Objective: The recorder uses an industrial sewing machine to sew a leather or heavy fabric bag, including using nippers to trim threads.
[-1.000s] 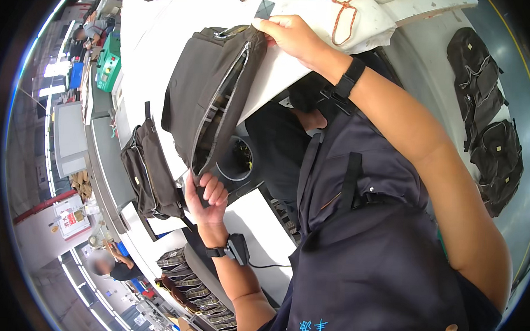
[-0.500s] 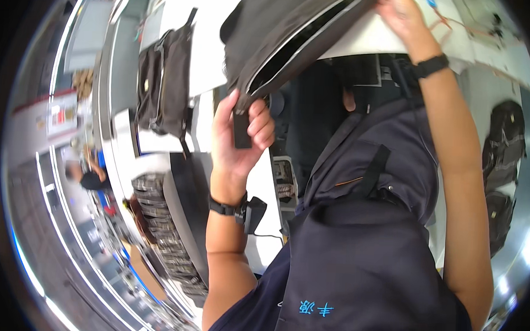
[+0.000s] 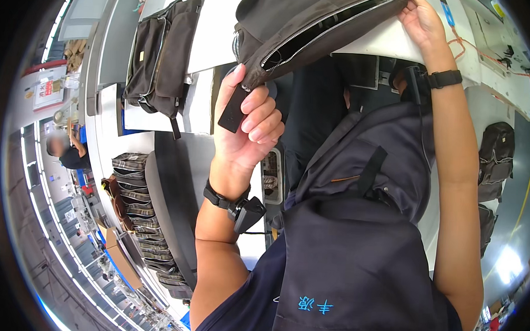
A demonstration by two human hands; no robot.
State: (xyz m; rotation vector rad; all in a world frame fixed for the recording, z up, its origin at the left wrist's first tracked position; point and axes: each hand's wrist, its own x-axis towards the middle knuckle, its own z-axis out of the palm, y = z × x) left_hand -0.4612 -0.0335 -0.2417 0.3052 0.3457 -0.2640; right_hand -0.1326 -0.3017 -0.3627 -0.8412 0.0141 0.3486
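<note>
A dark brown fabric bag [image 3: 282,17] is held up by both hands above the white tabletop, partly cut off by the top edge. Its long silver zipper [image 3: 333,36] gapes, showing a dark inside. My left hand [image 3: 249,121] is closed on the near left corner, thumb on one side and fingers curled on the other. A short black strap tab [image 3: 234,109] hangs from that corner across the palm. At the opposite end, my right hand [image 3: 423,25] pinches the bag's corner; part of its grip is hidden.
Another brown bag [image 3: 164,57] lies on the white table at left. Several plaid-lined pieces [image 3: 138,202] are stacked below it. A blue-handled tool [image 3: 447,13] with an orange cord is at upper right. Dark backpacks [image 3: 496,153] are at far right. A co-worker [image 3: 73,150] is far left.
The bag has shifted slightly right and its opening has turned more toward view. The strap tab now tilts across my left palm. Both hands keep hold.
</note>
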